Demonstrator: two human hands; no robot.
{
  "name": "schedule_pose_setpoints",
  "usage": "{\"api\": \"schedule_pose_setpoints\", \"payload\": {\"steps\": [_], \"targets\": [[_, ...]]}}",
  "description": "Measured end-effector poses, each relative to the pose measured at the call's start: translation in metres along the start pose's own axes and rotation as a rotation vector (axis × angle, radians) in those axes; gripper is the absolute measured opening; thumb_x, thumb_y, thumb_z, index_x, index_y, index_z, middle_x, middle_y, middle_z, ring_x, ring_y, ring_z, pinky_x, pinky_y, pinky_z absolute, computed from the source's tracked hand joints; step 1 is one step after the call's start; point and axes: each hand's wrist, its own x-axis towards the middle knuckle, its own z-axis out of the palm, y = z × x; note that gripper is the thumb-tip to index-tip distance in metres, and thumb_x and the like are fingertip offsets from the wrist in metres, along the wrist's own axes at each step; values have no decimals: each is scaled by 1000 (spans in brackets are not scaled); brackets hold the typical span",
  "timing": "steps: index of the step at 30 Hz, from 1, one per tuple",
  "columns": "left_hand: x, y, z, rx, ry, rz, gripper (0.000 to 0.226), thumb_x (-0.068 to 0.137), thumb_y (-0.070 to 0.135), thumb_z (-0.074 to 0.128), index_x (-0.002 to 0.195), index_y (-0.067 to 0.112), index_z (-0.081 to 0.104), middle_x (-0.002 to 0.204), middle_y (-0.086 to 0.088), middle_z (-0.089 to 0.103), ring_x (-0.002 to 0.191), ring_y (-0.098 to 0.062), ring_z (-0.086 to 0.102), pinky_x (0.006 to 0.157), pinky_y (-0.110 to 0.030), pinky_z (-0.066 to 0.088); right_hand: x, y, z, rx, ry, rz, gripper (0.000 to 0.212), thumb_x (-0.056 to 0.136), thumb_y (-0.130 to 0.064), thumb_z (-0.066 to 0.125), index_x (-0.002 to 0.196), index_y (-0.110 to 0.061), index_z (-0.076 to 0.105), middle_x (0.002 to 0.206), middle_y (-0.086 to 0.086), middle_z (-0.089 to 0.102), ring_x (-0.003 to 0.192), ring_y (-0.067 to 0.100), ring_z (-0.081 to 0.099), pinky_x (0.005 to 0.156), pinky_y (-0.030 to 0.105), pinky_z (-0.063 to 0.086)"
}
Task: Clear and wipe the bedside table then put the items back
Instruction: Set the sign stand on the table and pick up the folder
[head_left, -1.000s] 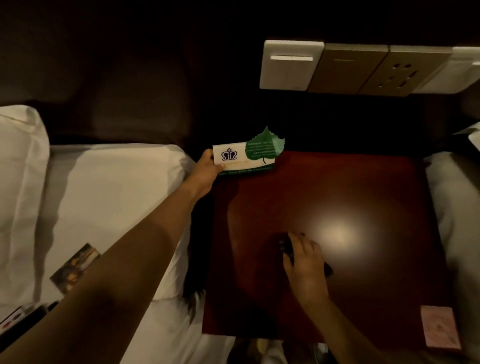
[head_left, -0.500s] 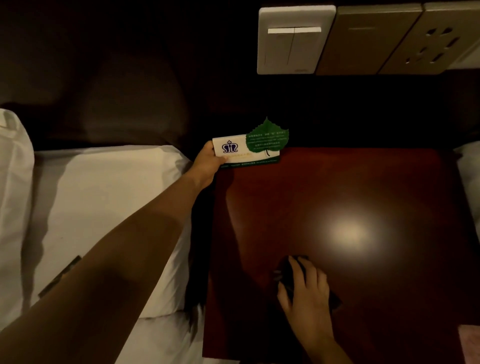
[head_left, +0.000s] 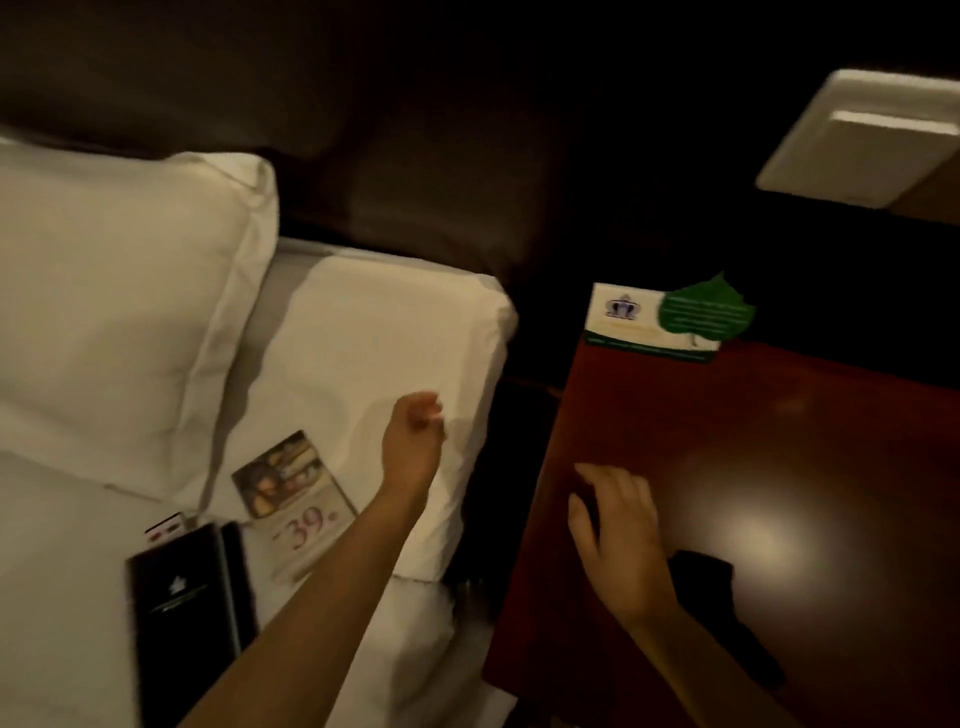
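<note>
The dark red bedside table (head_left: 753, 467) fills the right half of the view. A white card with a crown logo and a green leaf cut-out (head_left: 670, 322) stands at its far left corner, free of any hand. My left hand (head_left: 413, 441) hovers above the bed, empty, fingers loosely curled. My right hand (head_left: 618, 535) lies flat on the table, pressing on a dark cloth (head_left: 711, 582) that shows beside and behind my wrist. On the bed lie a food menu card marked 39 (head_left: 291, 488) and a black folder (head_left: 187, 618).
White pillows (head_left: 124, 312) and bed linen cover the left side. A dark padded headboard (head_left: 415, 156) runs along the back. A white wall switch plate (head_left: 862, 140) sits at the upper right. A dark gap separates bed and table.
My left hand has let go of the leaf card at the table's far corner and drawn back over the bed. The view has swung left, showing the menu card and folder.
</note>
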Motion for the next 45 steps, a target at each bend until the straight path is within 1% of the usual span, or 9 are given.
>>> {"api": "schedule_pose_setpoints", "payload": {"steps": [4,9,12,19,27,32,37,41,45], "targets": [[-4,-41,-88,63,166,-182,27,84,-7,48,108,1,57,111,-21,62,104,-41,60,93,-51,49,27,-44,44,-15,-259,-124,29,96,-22,41,121,-15,53,118,5,58,112,21,48,100,36,39],[21,-59,-157,222,258,-280,27,89,11,53,110,-4,59,107,-28,65,95,-40,64,86,-51,53,42,-99,113,-36,-508,-225,32,97,-19,36,123,-12,52,121,10,59,114,26,47,100,34,36],[31,-66,-172,214,298,-386,47,87,22,61,123,-5,48,125,-30,55,114,-43,55,96,-51,48,46,-129,148,-61,-607,-208,35,97,-18,35,128,-9,48,129,15,56,120,29,47,103,35,34],[23,-75,-161,-28,261,-559,44,86,10,53,127,-1,43,125,-22,56,108,-35,59,84,-39,51,49,-168,187,-39,-709,-33,33,96,-17,36,120,1,50,125,23,56,115,36,52,94,37,41],[0,-53,-134,-56,232,-362,29,83,6,52,112,6,52,111,-17,62,95,-31,63,82,-42,55,39,-156,159,125,-487,73,31,94,-10,37,120,-5,52,119,20,58,108,30,54,91,32,45],[-24,-18,-80,-69,111,-48,29,81,-4,50,105,9,58,101,-14,67,86,-21,66,61,-19,52,41,-117,105,329,-259,155,32,96,-11,38,125,-11,50,122,13,52,109,19,52,90,24,41],[-59,20,-2,-102,-108,243,49,70,-15,42,108,12,57,101,-7,67,93,-15,66,71,-20,56,35,-58,38,431,-6,207,41,96,-10,36,136,-16,41,134,9,43,112,12,45,93,24,37],[-90,44,66,-54,-316,312,63,71,-8,40,117,35,47,116,2,58,106,-7,58,83,-20,54,31,-5,-18,524,167,287,42,97,-12,38,138,-18,38,138,7,40,119,18,48,94,27,38],[-111,70,136,26,-468,364,56,76,-6,42,121,28,48,118,3,61,108,-10,60,86,-25,54,34,53,-76,522,279,292,42,97,-17,39,139,-18,35,140,9,38,121,22,47,93,31,42]]}}
